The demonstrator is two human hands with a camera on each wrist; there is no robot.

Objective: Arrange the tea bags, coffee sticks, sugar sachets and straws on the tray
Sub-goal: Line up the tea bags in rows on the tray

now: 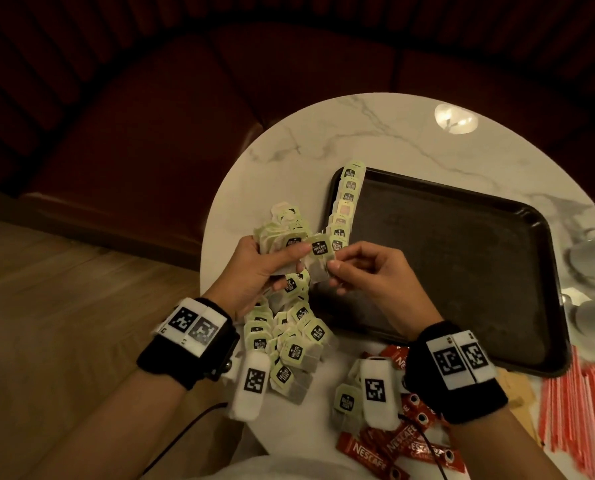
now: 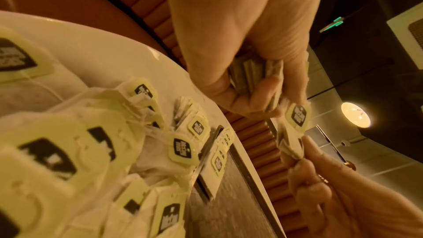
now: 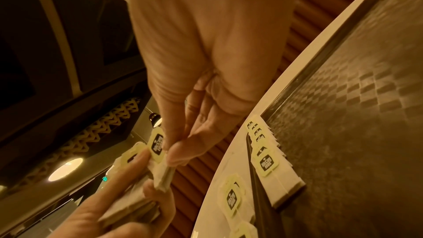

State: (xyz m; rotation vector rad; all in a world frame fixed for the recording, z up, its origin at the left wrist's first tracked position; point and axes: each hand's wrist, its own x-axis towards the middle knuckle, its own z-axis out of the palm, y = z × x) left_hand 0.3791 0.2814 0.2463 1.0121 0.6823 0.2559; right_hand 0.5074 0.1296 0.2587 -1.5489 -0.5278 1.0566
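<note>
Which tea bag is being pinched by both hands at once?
The single tea bag held up between the left hand and right hand; the others lie on the table or stand along the tray.

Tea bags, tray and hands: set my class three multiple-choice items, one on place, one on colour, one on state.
1. The row of tea bags lies along the tray's
A. left edge
B. right edge
C. centre

2. The coffee sticks are
A. blue
B. red
C. green

3. The right hand
A. lies flat on the table
B. hangs idle
C. pinches one tea bag

Answers: 1 A, the row follows the left rim. 2 B, the wrappers are red. 3 C, thumb and finger hold it beside the left hand's bunch.
</note>
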